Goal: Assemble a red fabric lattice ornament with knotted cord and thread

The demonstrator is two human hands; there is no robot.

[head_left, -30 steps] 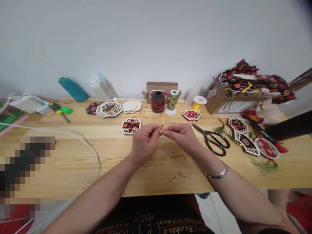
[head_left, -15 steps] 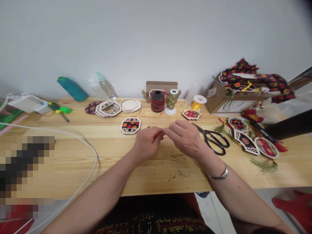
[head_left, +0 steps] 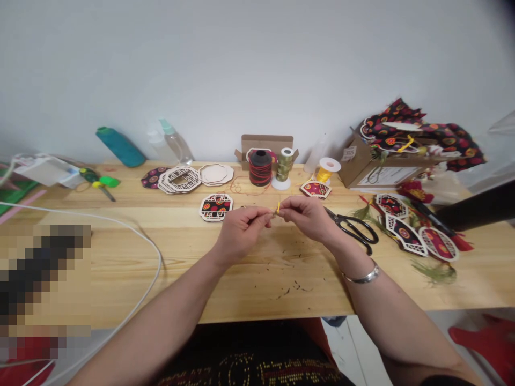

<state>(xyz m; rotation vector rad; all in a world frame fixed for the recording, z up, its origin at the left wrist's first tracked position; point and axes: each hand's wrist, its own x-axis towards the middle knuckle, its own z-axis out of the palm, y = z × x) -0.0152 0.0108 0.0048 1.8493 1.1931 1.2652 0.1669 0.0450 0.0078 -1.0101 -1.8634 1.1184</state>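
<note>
Over the middle of the table, my left hand (head_left: 245, 228) and my right hand (head_left: 303, 215) face each other, thumbs and fingertips pinched. A short yellow cord (head_left: 278, 207) runs between the two pinches and is bent upward in a small loop. Something thin and greenish seems to lie along it, too small to make out. An eight-sided ornament (head_left: 216, 207) with patterned fabric in a pale fretwork frame lies beyond my left hand. Black-handled scissors (head_left: 356, 228) rest just right of my right hand, their blades partly covered by it.
Along the wall stand a dark red thread spool (head_left: 260, 169), a green spool (head_left: 285, 166) and a yellow cord spool (head_left: 328, 170). Stacked fretwork frames (head_left: 181, 179) lie at left. A cardboard box (head_left: 382, 169) of fabric and several finished ornaments (head_left: 406, 234) occupy the right. A white cable (head_left: 155, 273) curves left.
My hands have drawn slightly apart and turned, so the yellow cord between my fingertips now shows. The right hand covers a bit more of the scissors.
</note>
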